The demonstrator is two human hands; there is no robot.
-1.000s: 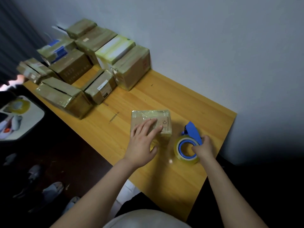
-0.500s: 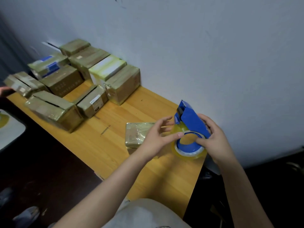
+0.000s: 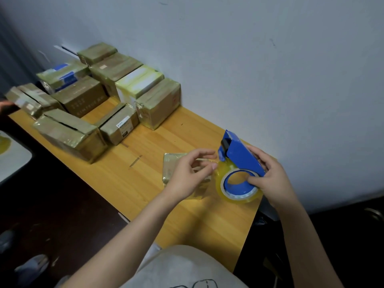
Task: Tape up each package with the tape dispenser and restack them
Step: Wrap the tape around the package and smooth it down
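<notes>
The right grip (image 3: 268, 177) clasps the tape dispenser (image 3: 241, 154) above the worktop (image 3: 207, 221). The left grip (image 3: 187, 175) reaches thumb and forefinger to the dispenser's roll; whether they hold tape, I cannot tell. A small package (image 3: 172, 163) lies just beside the dispenser, seemingly awaiting tape. The packages (image 3: 104, 96) well beyond the dispenser look mostly taped.

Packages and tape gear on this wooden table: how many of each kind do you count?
Packages in the far cluster: 9
Lone package set apart from them: 1
Tape dispenser: 1
Total: 11
</notes>
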